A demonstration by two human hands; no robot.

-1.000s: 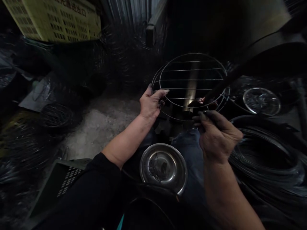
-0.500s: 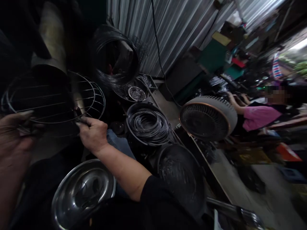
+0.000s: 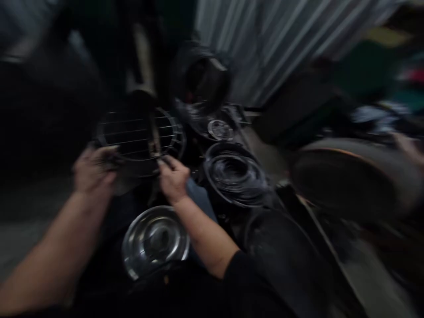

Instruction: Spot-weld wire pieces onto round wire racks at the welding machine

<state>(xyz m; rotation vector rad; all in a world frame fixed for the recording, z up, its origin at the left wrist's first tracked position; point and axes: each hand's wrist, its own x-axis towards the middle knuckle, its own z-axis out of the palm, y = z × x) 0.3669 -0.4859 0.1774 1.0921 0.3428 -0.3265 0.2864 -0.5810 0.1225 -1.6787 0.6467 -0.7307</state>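
Observation:
A round wire basket, with two hoops and straight bars across, is held up in front of me beneath the machine's post and electrode. My left hand is closed around the basket's near left rim; motion blurs its fingertips. At the near right rim, my right hand pinches the wire close to the electrode's lower end. Below my hands a shiny steel bowl rests near my lap.
To the right, a tub holds coiled wire, with a dark round pan in front. Behind stand a large wire coil and a small dish of bits. A round fan and another person's arm are further right.
My view has swung left, so everything sits further right and is more blurred. My left forearm now shows fully. Both hands keep their hold on the basket.

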